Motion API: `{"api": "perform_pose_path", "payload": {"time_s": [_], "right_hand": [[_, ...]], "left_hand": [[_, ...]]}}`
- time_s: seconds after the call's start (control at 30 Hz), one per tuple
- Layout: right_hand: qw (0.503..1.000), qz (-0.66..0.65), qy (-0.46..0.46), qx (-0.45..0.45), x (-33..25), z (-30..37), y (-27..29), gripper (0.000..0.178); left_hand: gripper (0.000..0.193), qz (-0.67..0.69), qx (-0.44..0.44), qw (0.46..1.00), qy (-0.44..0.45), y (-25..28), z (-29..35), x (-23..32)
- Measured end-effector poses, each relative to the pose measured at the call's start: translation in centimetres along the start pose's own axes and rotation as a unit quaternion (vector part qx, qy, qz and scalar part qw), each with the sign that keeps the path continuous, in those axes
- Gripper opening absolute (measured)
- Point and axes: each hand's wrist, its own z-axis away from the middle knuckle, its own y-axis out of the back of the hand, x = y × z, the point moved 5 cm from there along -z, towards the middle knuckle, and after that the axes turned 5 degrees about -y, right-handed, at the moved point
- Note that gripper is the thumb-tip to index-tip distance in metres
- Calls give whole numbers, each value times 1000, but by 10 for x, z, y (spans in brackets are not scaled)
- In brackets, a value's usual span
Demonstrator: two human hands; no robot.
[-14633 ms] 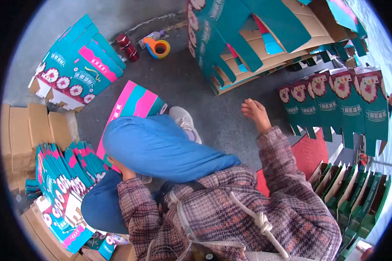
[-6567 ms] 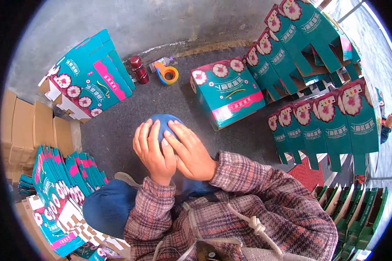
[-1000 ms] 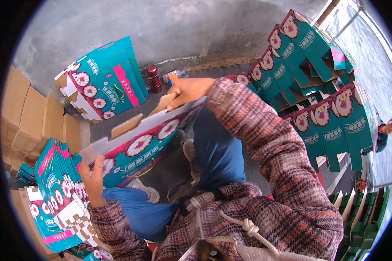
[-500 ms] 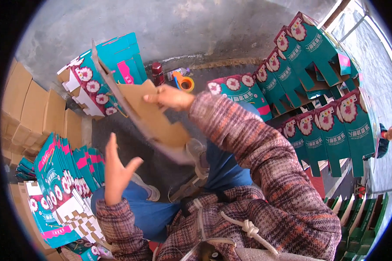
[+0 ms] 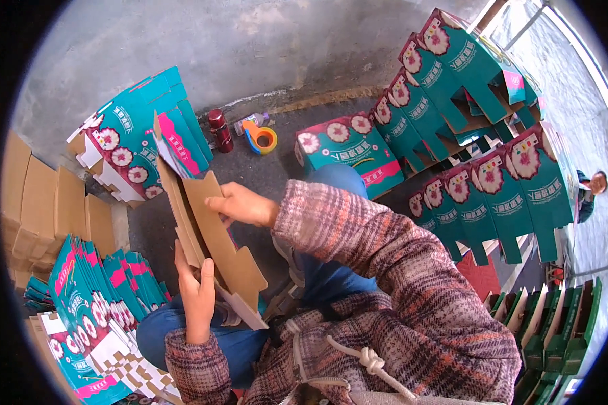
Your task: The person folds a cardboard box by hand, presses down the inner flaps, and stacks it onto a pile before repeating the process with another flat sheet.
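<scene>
A partly folded cardboard box (image 5: 213, 226), plain brown on its inner faces, is tilted in front of me above my knees. My right hand (image 5: 240, 204) pinches its right-hand panel near the upper end, thumb on the brown face. At the box's left edge is my left hand (image 5: 197, 297), with the cardboard between its thumb and straightened fingers. Part of those fingers is hidden by the box. Beyond the box, a flat stack of teal printed cartons (image 5: 132, 111) leans against the wall.
Folded teal cartons (image 5: 88, 290) and brown boxes (image 5: 37, 209) are piled at my left. Rows of standing teal boxes (image 5: 446, 88) fill the right, with one teal box (image 5: 348, 145) nearer. A red flask (image 5: 220, 130) and orange tape roll (image 5: 265, 140) sit by the wall. Another person's hand (image 5: 598, 183) shows far right.
The cardboard box has come lower and its panels have turned, showing more brown inside. My left hand, apart from it before, has met its left edge. The view has shifted slightly.
</scene>
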Motion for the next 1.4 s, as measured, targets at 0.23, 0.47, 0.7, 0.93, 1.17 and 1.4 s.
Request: {"api": "perform_pose_path", "payload": {"time_s": [0.23,0.47,0.7,0.93,1.17,1.4], "right_hand": [[994,101,28,17,9,0,1,38],[983,166,52,53,5,-3,14,40],[983,175,34,45,11,-6,16,42],[986,167,-1,21,16,-9,21,40],[977,202,24,70,13,-16,27,39],[941,288,18,178,4,-27,57,37]], "left_hand": [[48,-166,-82,983,20,-2,3,-42],[45,-222,-20,975,-22,2,7,-63],[52,-231,-74,970,17,5,13,-73],[58,-228,-71,971,11,2,14,-68],[62,-277,-78,958,-5,7,22,-75],[72,-278,11,956,-93,9,32,-19]]}}
